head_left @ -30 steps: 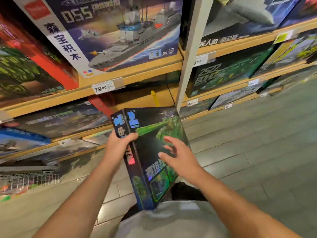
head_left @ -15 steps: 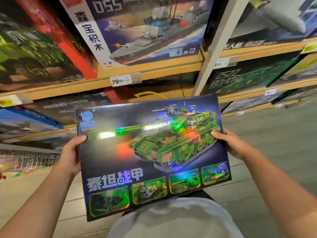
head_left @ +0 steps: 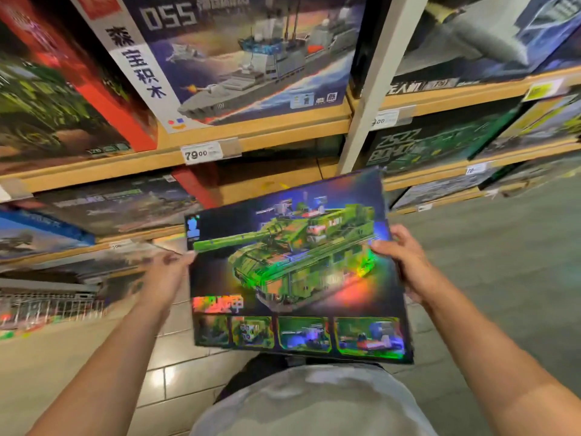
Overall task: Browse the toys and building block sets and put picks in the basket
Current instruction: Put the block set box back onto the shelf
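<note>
The tank block set box [head_left: 298, 269] is held face-up before the shelves [head_left: 251, 133], right hand [head_left: 405, 262] gripping its right edge, left hand [head_left: 166, 272] blurred at its left edge, grip unclear; broad, stiff, probably glossy-slick; best held by opposite edges.

1. The tank box [head_left: 298, 265] is dark navy with a holographic sheen of green, red and blue; it shows a green brick tank, red lettering and four small green-framed pictures along its lower edge.
2. Above the tank box, the warship box [head_left: 239, 55] is dark blue with a grey ship, a white side band with black characters and a red logo patch.
3. The shelves [head_left: 257, 133] above the tank box are light wood.
4. The price tag [head_left: 201, 152] is white with black digits.
5. The floor [head_left: 518, 262] right of the tank box has grey tiles.
</note>
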